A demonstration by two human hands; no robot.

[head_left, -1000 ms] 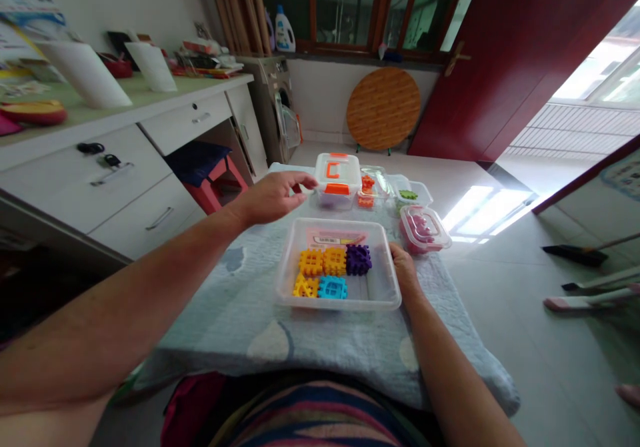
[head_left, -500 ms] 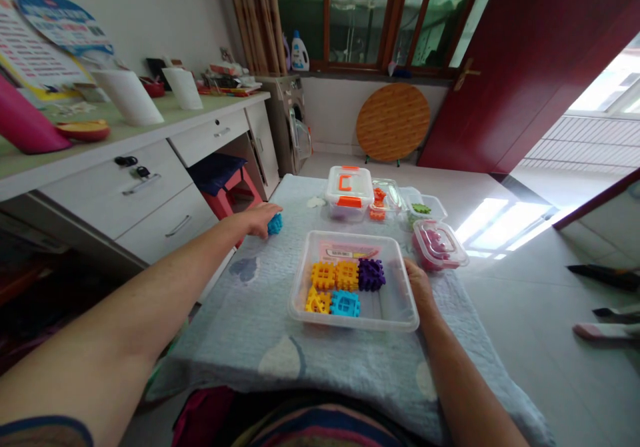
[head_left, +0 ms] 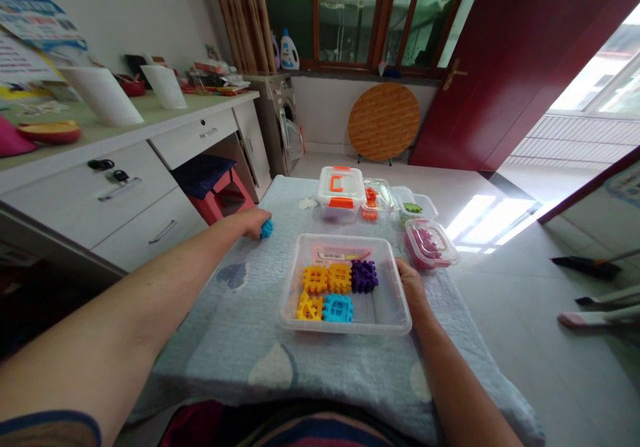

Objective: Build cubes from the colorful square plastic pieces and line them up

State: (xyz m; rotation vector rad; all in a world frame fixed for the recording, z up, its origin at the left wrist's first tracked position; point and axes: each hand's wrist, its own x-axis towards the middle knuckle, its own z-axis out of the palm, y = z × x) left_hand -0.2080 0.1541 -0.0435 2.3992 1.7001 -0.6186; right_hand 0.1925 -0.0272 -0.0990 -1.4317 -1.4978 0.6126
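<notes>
At the table's left edge, my left hand (head_left: pixel 257 223) has its fingers closed round a blue building block (head_left: pixel 267 229), which shows partly past the fingertips. My right hand (head_left: pixel 412 283) grips the right wall of a clear plastic box (head_left: pixel 387 323); some of its fingers are hidden. Inside the box lie toothed square blocks: a yellow block (head_left: pixel 315 279), a second yellow block (head_left: pixel 340 278) beside it, a dark purple block (head_left: pixel 365 276), a third yellow block (head_left: pixel 310 307) nearer me, and a light blue block (head_left: pixel 339 308). A printed label (head_left: pixel 343 254) shows at the box's far side.
Behind the box stand a lidded box with orange clips (head_left: pixel 342 190), a container with orange pieces (head_left: pixel 370 205), one with green pieces (head_left: pixel 413 208) and a lidded one with pink pieces (head_left: pixel 429 242). A grey-blue cloth (head_left: pixel 220 340) covers the table. A white desk (head_left: pixel 120 187) stands left.
The view has turned a little to the right, so everything sits further left. My left fingers have curled tighter on the blue block; my right hand stays on the box.
</notes>
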